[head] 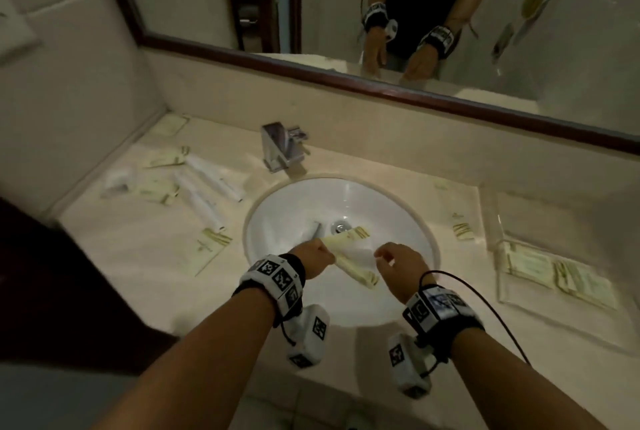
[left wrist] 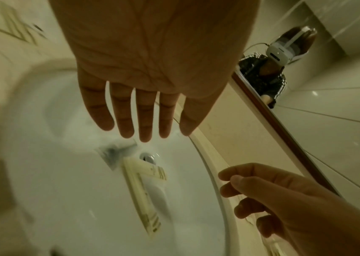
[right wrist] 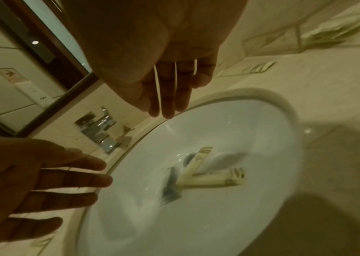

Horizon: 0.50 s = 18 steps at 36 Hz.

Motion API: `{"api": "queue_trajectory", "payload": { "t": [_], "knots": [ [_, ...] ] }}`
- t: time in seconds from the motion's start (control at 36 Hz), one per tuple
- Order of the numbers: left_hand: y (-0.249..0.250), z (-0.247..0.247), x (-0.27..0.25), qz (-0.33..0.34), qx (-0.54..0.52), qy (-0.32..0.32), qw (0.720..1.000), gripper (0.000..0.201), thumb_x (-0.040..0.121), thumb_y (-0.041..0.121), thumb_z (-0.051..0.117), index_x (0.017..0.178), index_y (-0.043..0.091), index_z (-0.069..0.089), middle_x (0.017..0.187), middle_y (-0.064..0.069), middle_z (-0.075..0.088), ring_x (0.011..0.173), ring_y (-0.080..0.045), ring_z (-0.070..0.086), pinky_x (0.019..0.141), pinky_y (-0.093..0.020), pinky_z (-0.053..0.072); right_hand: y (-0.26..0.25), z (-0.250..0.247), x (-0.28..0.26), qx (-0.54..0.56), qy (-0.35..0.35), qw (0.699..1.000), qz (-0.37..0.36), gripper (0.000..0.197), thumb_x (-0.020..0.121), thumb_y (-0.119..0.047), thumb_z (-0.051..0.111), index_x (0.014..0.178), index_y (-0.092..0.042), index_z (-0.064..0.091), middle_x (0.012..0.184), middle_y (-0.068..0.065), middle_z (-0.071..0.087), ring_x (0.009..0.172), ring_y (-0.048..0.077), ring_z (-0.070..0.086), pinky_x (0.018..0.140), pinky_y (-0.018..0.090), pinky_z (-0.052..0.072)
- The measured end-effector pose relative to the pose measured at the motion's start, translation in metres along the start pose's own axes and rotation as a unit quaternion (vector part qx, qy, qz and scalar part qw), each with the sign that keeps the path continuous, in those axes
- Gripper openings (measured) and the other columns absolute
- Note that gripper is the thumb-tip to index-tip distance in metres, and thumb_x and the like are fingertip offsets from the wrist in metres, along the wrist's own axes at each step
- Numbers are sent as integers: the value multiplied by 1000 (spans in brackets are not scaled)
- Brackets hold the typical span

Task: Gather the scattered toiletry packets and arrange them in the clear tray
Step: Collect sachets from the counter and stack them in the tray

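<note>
Two cream toiletry packets (head: 349, 256) lie crossed in the white sink basin (head: 391, 218) beside the drain (head: 341, 227). My left hand (head: 320, 253) and right hand (head: 384, 258) hover just above them, one on each side. In the left wrist view the left hand (left wrist: 141, 121) has straight spread fingers over the packets (left wrist: 146, 190). The right wrist view shows my right hand (right wrist: 168, 100) with straight fingers, empty, above the same packets (right wrist: 209, 176). The clear tray (head: 554, 221) stands on the counter at the right with several packets (head: 561, 277) inside.
More packets (head: 162, 161) and white tubes (head: 211, 180) lie scattered on the left counter, one packet (head: 209, 249) near the basin's left rim. A small packet (head: 462, 230) sits between basin and tray. The chrome faucet (head: 280, 149) stands behind the basin, below a mirror.
</note>
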<state>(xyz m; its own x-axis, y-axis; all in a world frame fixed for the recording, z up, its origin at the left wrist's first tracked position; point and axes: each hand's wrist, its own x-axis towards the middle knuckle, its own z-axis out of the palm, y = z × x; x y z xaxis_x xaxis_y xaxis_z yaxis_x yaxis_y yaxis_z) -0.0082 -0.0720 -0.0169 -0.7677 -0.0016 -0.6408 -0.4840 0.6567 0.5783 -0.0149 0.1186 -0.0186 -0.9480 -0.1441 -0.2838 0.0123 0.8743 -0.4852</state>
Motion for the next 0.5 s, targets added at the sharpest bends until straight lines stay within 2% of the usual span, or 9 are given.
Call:
{"api": "queue_trajectory", "payload": {
  "t": [0.11, 0.19, 0.28, 0.33, 0.39, 0.42, 0.44, 0.5],
  "knots": [
    [-36, -29, -8, -13, -9, 21, 1000, 28, 94, 30, 51, 112, 9, 56, 121, -14, 58, 112, -29, 54, 94, -34, 42, -42, 22, 3, 9, -25, 1000, -12, 26, 91, -23, 49, 110, -16, 65, 113, 7, 66, 104, 23, 60, 90, 29, 46],
    [-57, -49, -14, -17, -19, 39, 999, 17, 95, 28, 50, 98, 12, 54, 103, -11, 53, 93, -21, 48, 84, -29, 37, -70, 36, 6, 13, -52, 998, -21, 27, 92, -22, 48, 112, -13, 64, 113, 8, 66, 105, 24, 60, 90, 29, 45],
    [-76, -68, -19, -39, -38, 79, 995, 17, 94, 24, 49, 86, 9, 55, 89, -10, 50, 86, -23, 49, 78, -30, 37, -93, 50, 9, 16, -70, 997, -36, 26, 91, -20, 48, 108, -10, 65, 108, 9, 68, 101, 25, 61, 87, 30, 47],
    [-89, -77, -24, -71, -40, 108, 991, 22, 92, 22, 49, 87, 6, 62, 91, -18, 57, 89, -29, 57, 81, -34, 44, -105, 60, 11, 22, -87, 995, -47, 25, 91, -20, 48, 108, -12, 63, 107, 9, 68, 99, 24, 61, 82, 26, 45],
    [-106, -85, -25, -104, -26, 130, 986, 24, 90, 24, 48, 77, 8, 60, 98, -20, 63, 102, -34, 61, 86, -35, 46, -116, 69, 14, 26, -109, 992, -57, 25, 91, -21, 48, 110, -14, 63, 107, 7, 68, 99, 22, 61, 80, 24, 44],
    [-113, -87, -26, -125, -13, 139, 982, 24, 90, 26, 47, 80, 10, 62, 101, -15, 64, 107, -33, 60, 88, -34, 45, -122, 74, 16, 26, -118, 991, -61, 25, 91, -21, 49, 111, -15, 62, 108, 7, 67, 99, 21, 61, 82, 25, 45],
    [-121, -90, -26, -148, 0, 152, 977, 25, 91, 29, 47, 94, 12, 65, 110, -10, 63, 112, -31, 58, 93, -33, 44, -127, 78, 18, 25, -126, 990, -66, 25, 91, -21, 49, 111, -15, 62, 109, 6, 66, 99, 20, 60, 83, 25, 46],
    [-137, -94, -26, -177, 21, 179, 968, 38, 91, 35, 46, 122, 18, 57, 130, -7, 55, 120, -29, 51, 103, -33, 39, -138, 86, 23, 22, -135, 988, -75, 24, 91, -21, 49, 111, -15, 62, 108, 5, 66, 97, 19, 60, 84, 26, 47]
  ]
}}
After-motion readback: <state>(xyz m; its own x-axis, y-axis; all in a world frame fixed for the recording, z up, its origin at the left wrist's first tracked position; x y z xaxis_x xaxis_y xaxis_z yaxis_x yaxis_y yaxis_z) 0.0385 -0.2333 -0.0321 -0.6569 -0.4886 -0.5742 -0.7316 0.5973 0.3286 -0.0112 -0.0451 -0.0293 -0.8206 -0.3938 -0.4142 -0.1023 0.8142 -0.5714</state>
